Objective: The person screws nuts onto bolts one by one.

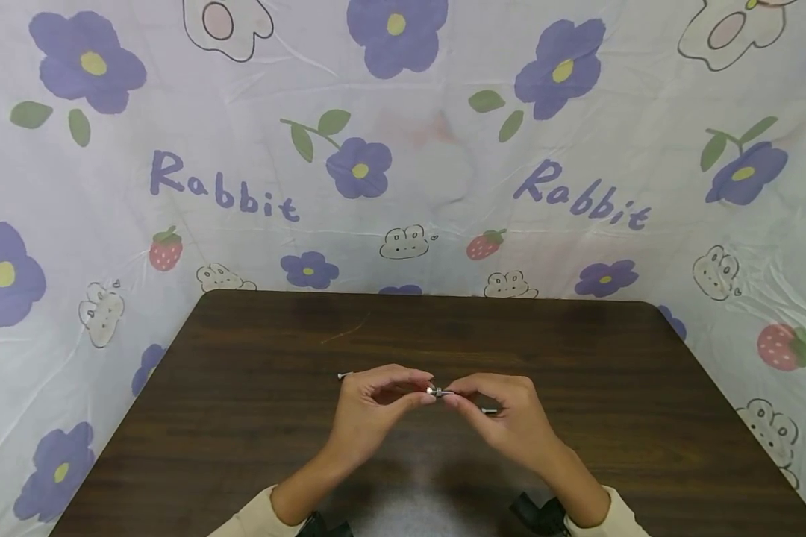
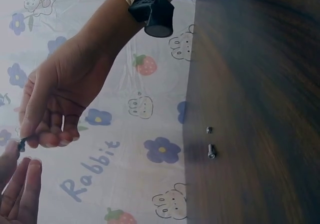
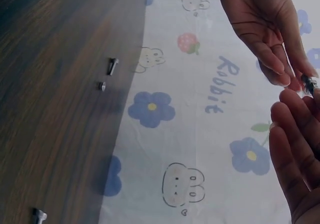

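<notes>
A small silver bolt [image 1: 438,391] is held between the two hands, above the dark wooden table. My left hand [image 1: 375,406] pinches its wider end between thumb and fingertips. From the other side, the thumb and forefinger of my right hand [image 1: 513,414] pinch its thin end. The right wrist view shows the metal piece [image 3: 309,85] dark at the fingertips, partly hidden by them. In the left wrist view, the right hand [image 2: 62,96] reaches in from the top and meets the left fingers [image 2: 31,189].
On the table [image 1: 242,432], one bolt [image 1: 345,375] lies beyond the left hand and another bolt [image 1: 489,410] shows behind the right. The left wrist view has a small nut [image 2: 209,130] beside a bolt [image 2: 212,152]. A printed cloth [image 1: 430,171] hangs behind the table.
</notes>
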`<control>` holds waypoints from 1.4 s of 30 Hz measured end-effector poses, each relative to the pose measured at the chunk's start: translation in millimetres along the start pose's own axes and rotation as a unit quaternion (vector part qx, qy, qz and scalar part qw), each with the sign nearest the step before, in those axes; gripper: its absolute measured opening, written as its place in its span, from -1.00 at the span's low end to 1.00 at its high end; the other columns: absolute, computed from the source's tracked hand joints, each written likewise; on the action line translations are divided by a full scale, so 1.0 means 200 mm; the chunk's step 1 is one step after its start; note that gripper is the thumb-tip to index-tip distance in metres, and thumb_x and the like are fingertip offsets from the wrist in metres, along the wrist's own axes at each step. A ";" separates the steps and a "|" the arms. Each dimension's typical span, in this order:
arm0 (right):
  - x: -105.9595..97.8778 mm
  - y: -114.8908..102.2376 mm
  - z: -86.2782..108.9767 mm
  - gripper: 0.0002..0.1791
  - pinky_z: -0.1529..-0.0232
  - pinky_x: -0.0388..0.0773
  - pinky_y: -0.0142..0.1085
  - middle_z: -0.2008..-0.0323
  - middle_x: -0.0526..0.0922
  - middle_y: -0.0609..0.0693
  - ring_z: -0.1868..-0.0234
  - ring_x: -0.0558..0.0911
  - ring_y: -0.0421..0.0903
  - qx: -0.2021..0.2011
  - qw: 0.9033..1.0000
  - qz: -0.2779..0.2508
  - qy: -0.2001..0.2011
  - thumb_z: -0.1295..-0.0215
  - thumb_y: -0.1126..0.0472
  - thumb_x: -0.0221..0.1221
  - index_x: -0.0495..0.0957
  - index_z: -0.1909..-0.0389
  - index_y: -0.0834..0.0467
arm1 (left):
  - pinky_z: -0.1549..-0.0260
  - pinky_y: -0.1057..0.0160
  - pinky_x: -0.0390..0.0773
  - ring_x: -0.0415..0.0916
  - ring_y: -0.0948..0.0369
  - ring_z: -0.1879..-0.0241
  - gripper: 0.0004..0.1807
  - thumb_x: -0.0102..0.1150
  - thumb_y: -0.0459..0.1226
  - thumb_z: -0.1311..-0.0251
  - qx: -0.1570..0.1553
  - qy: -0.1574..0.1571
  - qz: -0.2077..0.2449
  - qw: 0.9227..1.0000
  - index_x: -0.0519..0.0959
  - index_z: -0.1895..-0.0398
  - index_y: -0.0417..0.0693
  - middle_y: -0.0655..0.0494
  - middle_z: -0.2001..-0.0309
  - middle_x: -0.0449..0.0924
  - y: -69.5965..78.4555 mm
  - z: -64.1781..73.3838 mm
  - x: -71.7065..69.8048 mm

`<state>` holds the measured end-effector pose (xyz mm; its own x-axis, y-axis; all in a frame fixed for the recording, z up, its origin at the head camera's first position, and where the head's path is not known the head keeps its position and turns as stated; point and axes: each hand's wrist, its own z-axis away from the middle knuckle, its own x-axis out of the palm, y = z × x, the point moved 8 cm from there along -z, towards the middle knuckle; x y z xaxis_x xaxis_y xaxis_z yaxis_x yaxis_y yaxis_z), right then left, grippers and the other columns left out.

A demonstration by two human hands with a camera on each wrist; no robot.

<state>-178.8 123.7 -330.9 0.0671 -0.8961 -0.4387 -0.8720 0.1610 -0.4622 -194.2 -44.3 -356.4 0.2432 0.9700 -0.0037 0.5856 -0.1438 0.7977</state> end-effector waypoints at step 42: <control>0.03 -0.04 0.01 -0.93 0.30 0.69 -0.39 0.38 0.76 0.02 0.40 0.74 -0.16 -0.051 0.998 -0.002 0.028 -0.35 0.28 0.34 0.73 0.26 0.21 | 0.23 0.14 0.74 0.72 0.14 0.29 -0.72 0.04 -0.29 -0.54 -0.078 -0.021 -0.035 0.996 0.73 0.22 -0.20 0.00 0.27 0.74 -0.03 -0.01 0.01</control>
<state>-171.2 118.3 -331.7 0.0470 -0.9186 -0.3923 -0.9169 0.1161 -0.3819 -198.6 -41.2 -361.1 0.2394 0.9672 -0.0855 0.4761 -0.0402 0.8785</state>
